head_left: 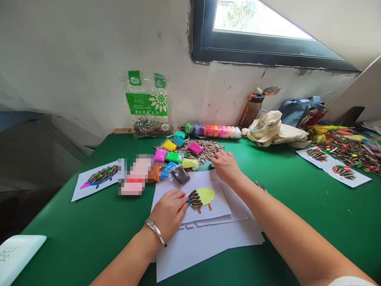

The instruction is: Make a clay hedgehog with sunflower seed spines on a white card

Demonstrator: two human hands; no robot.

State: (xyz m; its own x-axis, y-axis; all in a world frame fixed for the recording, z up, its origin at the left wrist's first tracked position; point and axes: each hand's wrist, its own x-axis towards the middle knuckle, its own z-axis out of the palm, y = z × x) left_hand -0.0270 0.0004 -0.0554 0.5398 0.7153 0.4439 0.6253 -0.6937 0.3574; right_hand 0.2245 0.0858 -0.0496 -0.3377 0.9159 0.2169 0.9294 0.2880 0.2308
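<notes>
- Clay figure: lying on the uppermost white sheet, near mid-view; yellow-green oval body, two brown legs below, blue part at left end, partly covered.
- Dark seeds: overlapping in rows on the left portion of the body.
- Left hand: reaching up and rightward from the bottom edge, back uppermost, resting on the sheet; fingers close together, thumb and fingertips at the blue end; cannot tell whether pinching it or merely steadying it. Silver bracelet around the wrist.
- Right hand: extended up and leftward from the lower right corner, forearm passing over the paper's right side; knuckles raised, fingers curled downward at the near right edge of the seed pile; fingertips hidden, cannot tell whether pinching a seed.
- Clay packets: in several colours, left of and partly upon the pile; black packet nearest the figure, overlapping the sheet's upper edge.
- Farther left: hedgehog picture, flat on the green table.
- Behind: upright seed bag, against the wall.
</notes>
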